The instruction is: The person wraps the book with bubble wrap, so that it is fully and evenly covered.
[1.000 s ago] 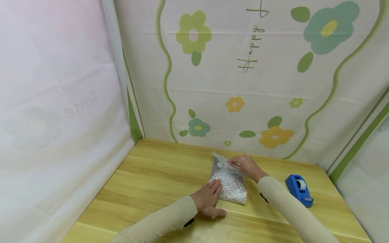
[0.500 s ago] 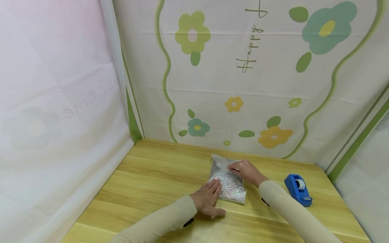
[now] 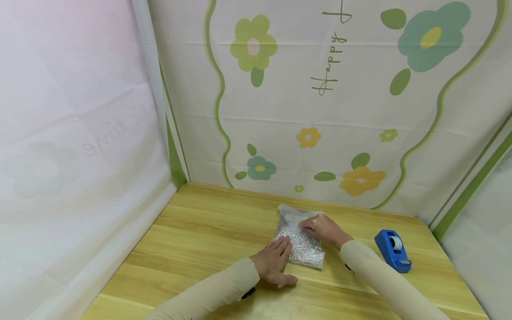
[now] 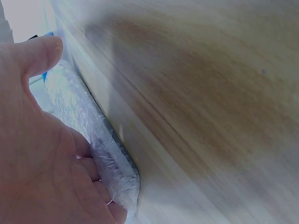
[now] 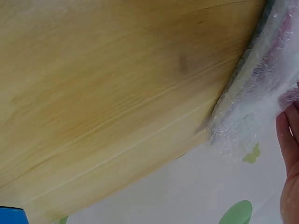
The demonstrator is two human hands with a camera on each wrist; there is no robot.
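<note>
A flat, shiny package in clear, crinkled bubble wrap (image 3: 306,251) lies on the wooden table. My left hand (image 3: 274,262) rests with straight fingers on its left side, thumb spread out over the tabletop. The left wrist view shows that hand (image 4: 42,135) with its fingertips against the bubble wrap (image 4: 100,130). My right hand (image 3: 326,229) is bent over the package's upper part, fingertips pinching a cloudy flap of wrap there. At the right edge of the right wrist view, the fingers (image 5: 289,135) meet the crumpled film (image 5: 252,107).
A blue tape dispenser (image 3: 393,251) with a roll of tape stands right of the right forearm. Behind the wooden table (image 3: 216,222) hangs a flower-printed cloth (image 3: 280,106), and another pale cloth (image 3: 80,133) closes off the left side.
My right hand has moved slightly down toward the middle of the package, and the wrap's flap at the top now lies lower and flatter over it. My left hand stays put.
</note>
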